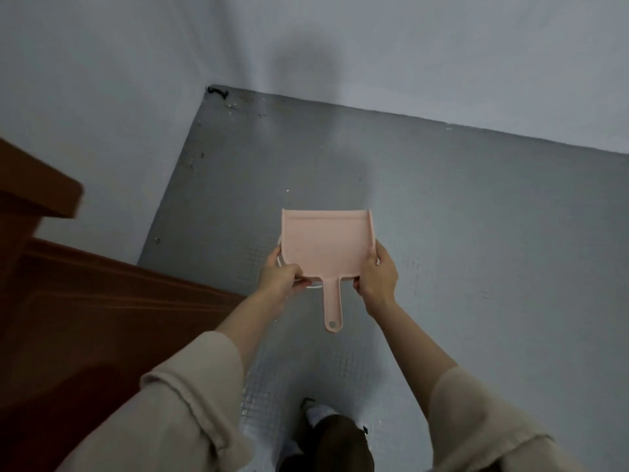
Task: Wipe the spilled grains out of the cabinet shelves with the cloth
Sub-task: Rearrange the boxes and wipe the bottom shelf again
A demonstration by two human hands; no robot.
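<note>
I hold a pink plastic dustpan level in front of me, above the grey floor, its short handle pointing back toward me. My left hand grips its near-left corner, and a thin white rim of something shows just under that hand. My right hand grips the right edge near the back corner. The pan's surface looks bare. No cloth, grains or open shelves are in sight.
A reddish-brown wooden cabinet stands at the left. Grey tiled floor spreads ahead and to the right, meeting white walls in a corner. My foot is on the floor below.
</note>
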